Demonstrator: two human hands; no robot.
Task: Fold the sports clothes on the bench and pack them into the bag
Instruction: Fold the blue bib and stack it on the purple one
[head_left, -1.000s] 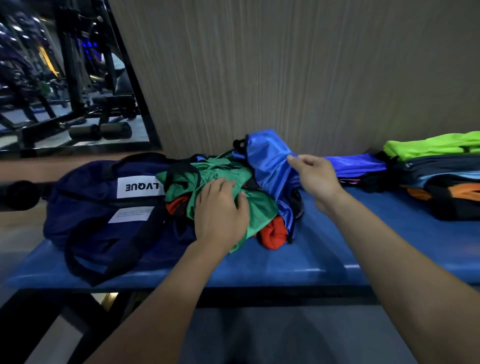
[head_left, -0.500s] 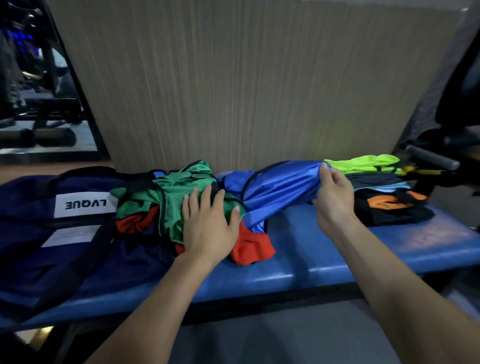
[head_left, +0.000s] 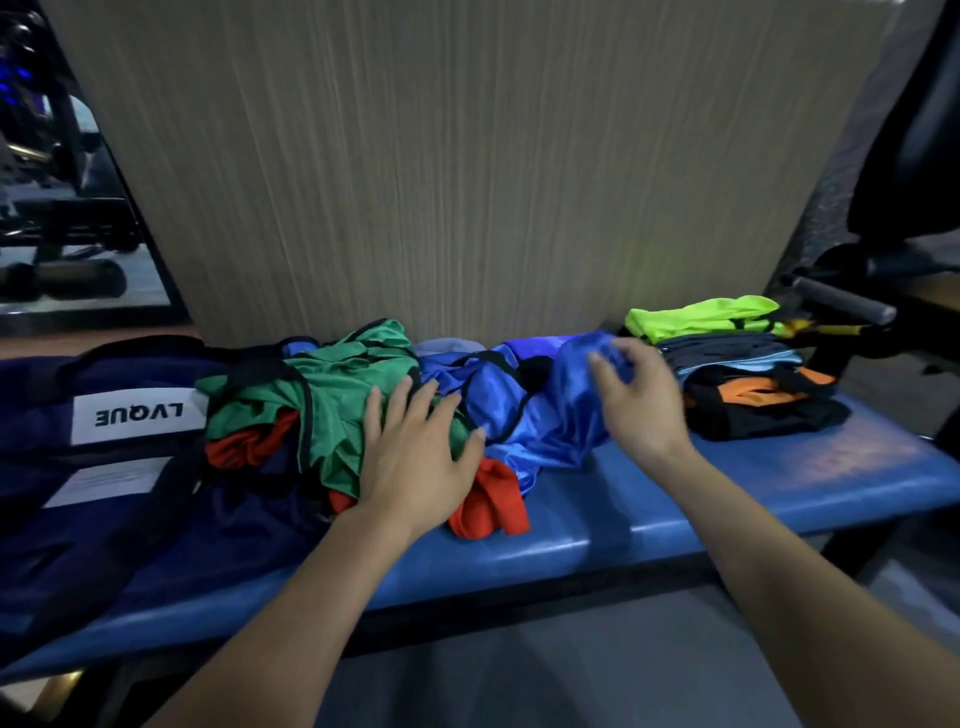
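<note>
A navy bag (head_left: 104, 499) with a white label lies open at the left end of the blue bench (head_left: 727, 499). A green garment (head_left: 332, 395) and a red one (head_left: 491, 506) spill out of its mouth. My left hand (head_left: 415, 457) presses flat on the green garment with fingers spread. A shiny blue garment (head_left: 545, 415) lies crumpled beside them. My right hand (head_left: 636, 400) hovers over its right end with fingers loosely spread; it is blurred and holds nothing that I can see.
A stack of folded clothes (head_left: 748, 379), neon green on top and black and orange below, sits at the bench's right end. A wood-grain wall panel (head_left: 467, 156) stands behind. Gym equipment (head_left: 852, 306) is at the right, with more at the far left.
My right hand has let go of the blue garment, which has dropped crumpled onto the bench. The left hand stays pressed on the green garment. The view has shifted slightly.
</note>
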